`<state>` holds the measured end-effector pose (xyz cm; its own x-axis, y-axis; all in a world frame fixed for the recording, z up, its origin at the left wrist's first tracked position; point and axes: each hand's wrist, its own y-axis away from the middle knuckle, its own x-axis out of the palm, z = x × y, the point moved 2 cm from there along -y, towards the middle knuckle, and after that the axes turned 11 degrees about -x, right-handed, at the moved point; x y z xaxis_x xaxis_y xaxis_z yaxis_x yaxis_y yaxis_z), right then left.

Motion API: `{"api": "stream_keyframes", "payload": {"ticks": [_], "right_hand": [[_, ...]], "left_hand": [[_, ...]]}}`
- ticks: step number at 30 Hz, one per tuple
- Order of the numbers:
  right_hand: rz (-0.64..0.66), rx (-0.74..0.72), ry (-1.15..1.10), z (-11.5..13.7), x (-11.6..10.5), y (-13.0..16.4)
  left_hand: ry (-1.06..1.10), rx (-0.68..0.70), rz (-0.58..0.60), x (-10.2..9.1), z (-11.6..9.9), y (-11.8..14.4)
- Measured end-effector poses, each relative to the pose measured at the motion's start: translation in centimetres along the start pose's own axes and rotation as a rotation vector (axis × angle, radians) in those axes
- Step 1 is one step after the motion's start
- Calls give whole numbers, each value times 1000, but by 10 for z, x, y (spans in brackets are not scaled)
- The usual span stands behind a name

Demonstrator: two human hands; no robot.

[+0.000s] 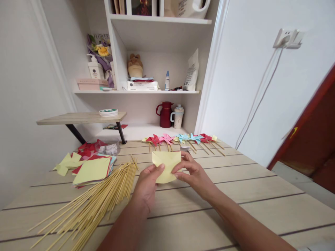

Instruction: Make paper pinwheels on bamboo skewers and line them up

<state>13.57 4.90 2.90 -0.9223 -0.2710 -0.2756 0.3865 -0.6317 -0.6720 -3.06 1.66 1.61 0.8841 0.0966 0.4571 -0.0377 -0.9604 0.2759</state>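
Between my two hands is a square sheet of pale yellow paper point(167, 164), held up just over the table. My left hand point(148, 183) pinches its lower left side, thumb on the front face. My right hand point(192, 170) grips the right edge with fingertips and thumb, the fingers curled. To the left of my left hand lies a spread bundle of thin wooden sticks point(104, 198). Beyond them sits a stack of coloured paper squares point(91, 170), yellow on top, with a yellow cut paper piece point(67, 164) beside it.
Along the table's back edge lie several paper pinwheels point(166, 138) on sticks. Red paper pieces point(90, 149) and a clear plastic box point(111, 148) lie back left, near a small raised wooden stand point(83, 118). A red jug point(165, 115) and a cup point(178, 116) stand behind.
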Motion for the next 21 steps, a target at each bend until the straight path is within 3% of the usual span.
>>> {"api": "stream_keyframes", "payload": {"ticks": [11, 16, 21], "right_hand": [[20, 16, 39, 5, 5, 0], [-20, 117, 124, 1, 7, 0], [-86, 120, 123, 2, 7, 0]], "left_hand": [[-66, 48, 13, 2, 0, 2], [-103, 35, -13, 2, 2, 2], [-39, 37, 20, 4, 3, 1]]}}
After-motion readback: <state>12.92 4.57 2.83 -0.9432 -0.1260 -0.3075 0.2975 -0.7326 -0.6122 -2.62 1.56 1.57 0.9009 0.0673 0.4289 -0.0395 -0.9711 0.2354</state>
